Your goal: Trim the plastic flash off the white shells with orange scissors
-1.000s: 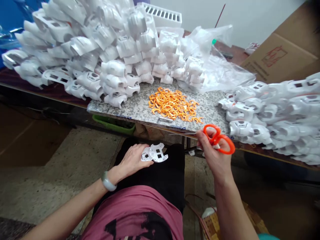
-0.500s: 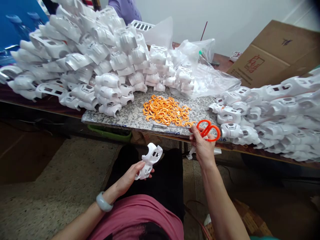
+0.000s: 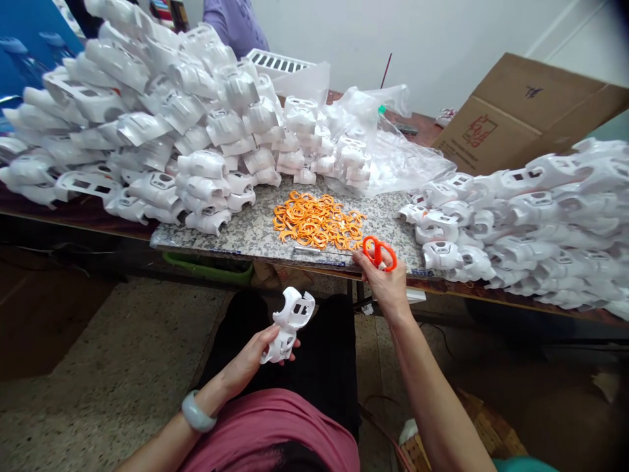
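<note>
My left hand (image 3: 263, 347) is closed around the lower part of a white plastic shell (image 3: 297, 309) with curved cut-outs and small dark square openings. It is held in the air over my lap, below the table edge. My right hand (image 3: 386, 282) is at the front edge of the granite-patterned board (image 3: 230, 241), closed on scissors (image 3: 379, 254) with orange handles; the blades are hidden. By my right fingertips lies a thin metal rod with a thicker silver end (image 3: 307, 250). Just behind is a pile of small orange curved clips (image 3: 317, 219).
White plastic shells (image 3: 147, 128) are stacked high on the left, with another stack (image 3: 540, 223) on the right. Clear plastic bags (image 3: 398, 164) and a cardboard box (image 3: 521, 118) stand behind. A purple sleeve (image 3: 236, 26) shows at the back. Under the table is a green bin (image 3: 209, 267).
My right hand has moved left along the board's front edge with the scissors, whose handles have turned. My left hand still holds the white shell. The whole view has shifted slightly.
</note>
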Motion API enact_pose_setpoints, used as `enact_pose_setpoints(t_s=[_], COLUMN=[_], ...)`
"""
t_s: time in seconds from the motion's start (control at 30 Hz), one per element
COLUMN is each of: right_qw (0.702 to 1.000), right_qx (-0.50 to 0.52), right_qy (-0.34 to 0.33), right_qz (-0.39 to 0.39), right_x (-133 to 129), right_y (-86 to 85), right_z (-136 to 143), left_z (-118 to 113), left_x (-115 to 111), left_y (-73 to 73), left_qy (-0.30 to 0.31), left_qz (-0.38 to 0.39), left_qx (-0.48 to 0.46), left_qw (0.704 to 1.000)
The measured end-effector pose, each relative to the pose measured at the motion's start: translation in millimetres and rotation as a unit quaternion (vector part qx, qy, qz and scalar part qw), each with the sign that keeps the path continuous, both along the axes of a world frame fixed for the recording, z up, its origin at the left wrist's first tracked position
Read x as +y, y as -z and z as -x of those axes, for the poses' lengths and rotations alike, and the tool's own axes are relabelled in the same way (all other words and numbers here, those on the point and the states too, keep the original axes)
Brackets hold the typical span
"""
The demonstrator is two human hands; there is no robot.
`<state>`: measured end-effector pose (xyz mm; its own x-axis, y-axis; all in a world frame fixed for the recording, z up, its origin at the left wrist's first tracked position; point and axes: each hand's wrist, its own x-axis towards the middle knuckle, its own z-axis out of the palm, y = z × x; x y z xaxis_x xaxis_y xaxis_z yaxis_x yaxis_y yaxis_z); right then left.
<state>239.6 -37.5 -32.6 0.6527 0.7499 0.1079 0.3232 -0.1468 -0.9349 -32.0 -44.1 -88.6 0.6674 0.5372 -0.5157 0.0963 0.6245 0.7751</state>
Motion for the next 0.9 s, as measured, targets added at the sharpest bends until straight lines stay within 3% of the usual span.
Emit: enact_pose_setpoints(t_s=[0.1,0.27,0.4,0.57,0.9], right_qw=[0.984,0.959,0.955,0.948,0.935], right_qx=[-0.170,-0.271,-0.285,-0.283,-0.282], right_qy=[-0.042,-0.061,-0.023,-0.058,-0.054], right_qz=[0.045,0.062,0.081,0.131,0.209], right_x=[-2,3,23,53,82], right_y=[-6.0,-22.1,-27.8,-24.3,-20.5], right_z=[-4,-17,-42,-70,-90], left_z=[-2,-4,-3,0,5], left_x=[-1,-2,-4,-8,-13], left_y=[-1.5,-5.9,-7.9,-6.6,-6.9], left_qy=[-0.007,-0.025,-0.035,-0.040,-0.057], left_qz=[0.028,0.080,0.098,0.097,0.099], left_qx=[-0.028,-0.102,-0.128,-0.133,-0.116], left_qw=[0.999,0.991,0.986,0.985,0.987])
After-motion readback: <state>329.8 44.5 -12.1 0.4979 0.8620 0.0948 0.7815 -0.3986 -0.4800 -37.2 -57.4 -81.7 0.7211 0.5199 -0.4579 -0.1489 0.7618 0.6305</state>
